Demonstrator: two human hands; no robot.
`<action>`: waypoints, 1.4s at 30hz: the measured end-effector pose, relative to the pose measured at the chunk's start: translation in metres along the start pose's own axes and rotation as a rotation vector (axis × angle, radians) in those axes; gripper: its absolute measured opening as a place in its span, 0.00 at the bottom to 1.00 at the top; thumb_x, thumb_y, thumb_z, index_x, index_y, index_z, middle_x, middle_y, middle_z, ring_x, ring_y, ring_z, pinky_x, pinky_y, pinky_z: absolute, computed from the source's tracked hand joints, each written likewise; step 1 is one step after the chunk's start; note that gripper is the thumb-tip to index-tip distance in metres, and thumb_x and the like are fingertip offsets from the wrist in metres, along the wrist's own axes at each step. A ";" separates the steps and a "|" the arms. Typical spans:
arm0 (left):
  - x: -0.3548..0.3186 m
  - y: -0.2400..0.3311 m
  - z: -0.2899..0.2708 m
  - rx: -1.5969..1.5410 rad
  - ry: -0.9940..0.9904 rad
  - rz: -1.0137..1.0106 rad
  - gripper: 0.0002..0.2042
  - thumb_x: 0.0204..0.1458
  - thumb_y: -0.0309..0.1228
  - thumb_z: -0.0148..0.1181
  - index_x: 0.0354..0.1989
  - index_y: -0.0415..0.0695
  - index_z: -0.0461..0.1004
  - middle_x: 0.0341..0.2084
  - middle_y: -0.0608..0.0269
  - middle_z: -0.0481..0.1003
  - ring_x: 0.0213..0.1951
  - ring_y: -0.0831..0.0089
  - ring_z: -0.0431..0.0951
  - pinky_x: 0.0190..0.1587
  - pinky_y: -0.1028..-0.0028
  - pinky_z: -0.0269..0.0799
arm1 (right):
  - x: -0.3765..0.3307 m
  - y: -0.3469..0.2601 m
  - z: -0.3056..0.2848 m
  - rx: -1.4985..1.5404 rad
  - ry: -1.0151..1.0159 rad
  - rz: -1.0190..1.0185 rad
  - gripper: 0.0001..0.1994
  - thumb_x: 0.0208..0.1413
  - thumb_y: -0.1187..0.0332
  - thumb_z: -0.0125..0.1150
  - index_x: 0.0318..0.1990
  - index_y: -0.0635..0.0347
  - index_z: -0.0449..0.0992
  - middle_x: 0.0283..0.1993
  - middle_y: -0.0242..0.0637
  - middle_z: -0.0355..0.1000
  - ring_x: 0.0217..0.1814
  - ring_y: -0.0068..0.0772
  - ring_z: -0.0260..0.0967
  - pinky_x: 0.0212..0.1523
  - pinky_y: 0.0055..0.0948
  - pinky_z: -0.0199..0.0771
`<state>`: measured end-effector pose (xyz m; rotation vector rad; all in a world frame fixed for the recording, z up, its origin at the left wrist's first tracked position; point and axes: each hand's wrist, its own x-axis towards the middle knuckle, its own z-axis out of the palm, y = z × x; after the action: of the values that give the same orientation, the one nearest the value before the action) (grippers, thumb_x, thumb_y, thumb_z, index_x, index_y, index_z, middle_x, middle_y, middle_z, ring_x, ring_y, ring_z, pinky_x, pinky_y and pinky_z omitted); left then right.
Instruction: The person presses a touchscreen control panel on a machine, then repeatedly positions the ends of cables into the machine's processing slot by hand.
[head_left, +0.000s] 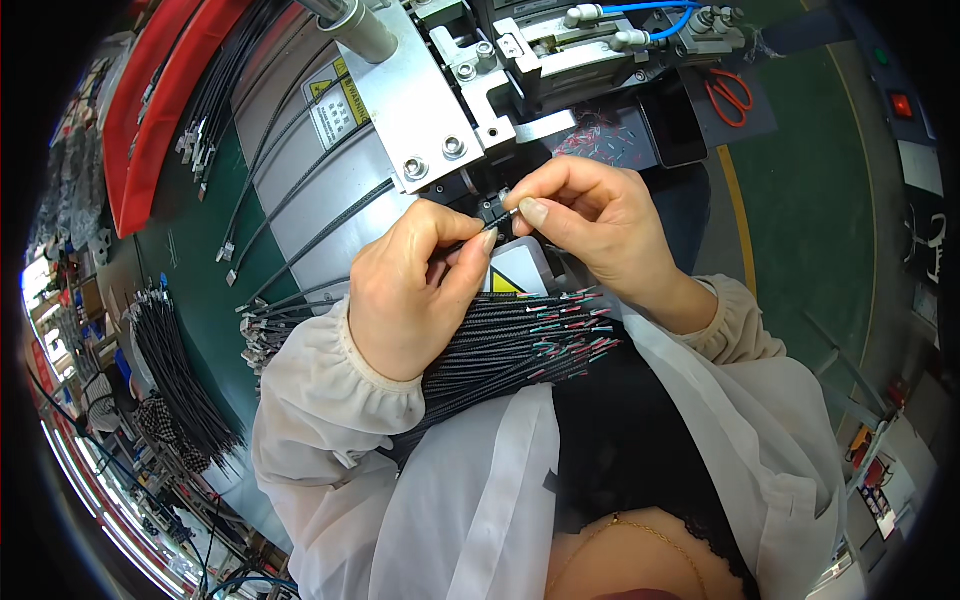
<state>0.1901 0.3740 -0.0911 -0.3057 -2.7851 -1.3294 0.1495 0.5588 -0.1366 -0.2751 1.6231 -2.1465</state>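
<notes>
Nearest the person, a bundle of black cables (500,345) lies across the lap under the left forearm, its stripped ends with red, green and white cores fanned out to the right. Just above it the left hand (415,290) is curled nearly closed, thumb and forefinger pinching a single black cable (470,243) drawn from that bundle. The right hand (590,225) is also closed to a pinch, its thumb and forefinger gripping the cable's tip (510,212) right at the small black fixture (490,210) of the press machine (440,110). The step in hand looks like feeding one cable end into the fixture. The next move probably calls for a straight, steady push so the tip seats squarely, with fingers kept out of the tooling. Farther off, orange scissors (730,95) lie on the green bench (790,190).
</notes>
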 end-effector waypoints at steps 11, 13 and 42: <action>-0.001 0.002 0.005 -0.100 0.010 -0.061 0.06 0.49 0.20 0.64 0.29 0.37 0.70 0.20 0.67 0.72 0.22 0.83 0.72 0.26 0.83 0.67 | -0.002 -0.002 0.004 0.039 0.028 -0.031 0.07 0.57 0.74 0.58 0.40 0.67 0.76 0.32 0.31 0.75 0.33 0.12 0.70 0.34 0.13 0.69; -0.001 0.001 0.005 -0.089 0.002 -0.039 0.06 0.49 0.19 0.64 0.29 0.37 0.70 0.19 0.66 0.72 0.22 0.82 0.72 0.25 0.82 0.67 | -0.002 -0.005 0.001 0.059 0.008 0.008 0.05 0.57 0.75 0.57 0.38 0.67 0.76 0.30 0.30 0.74 0.31 0.12 0.69 0.33 0.13 0.68; 0.010 -0.016 0.012 0.352 0.065 0.322 0.07 0.42 0.22 0.64 0.27 0.42 0.72 0.21 0.61 0.73 0.23 0.65 0.74 0.25 0.70 0.69 | 0.008 0.010 -0.007 -0.576 0.111 -0.227 0.03 0.48 0.74 0.62 0.31 0.63 0.75 0.26 0.33 0.72 0.24 0.22 0.62 0.26 0.22 0.63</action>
<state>0.1775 0.3752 -0.1100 -0.6424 -2.6963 -0.7530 0.1419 0.5591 -0.1493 -0.5410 2.3543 -1.8174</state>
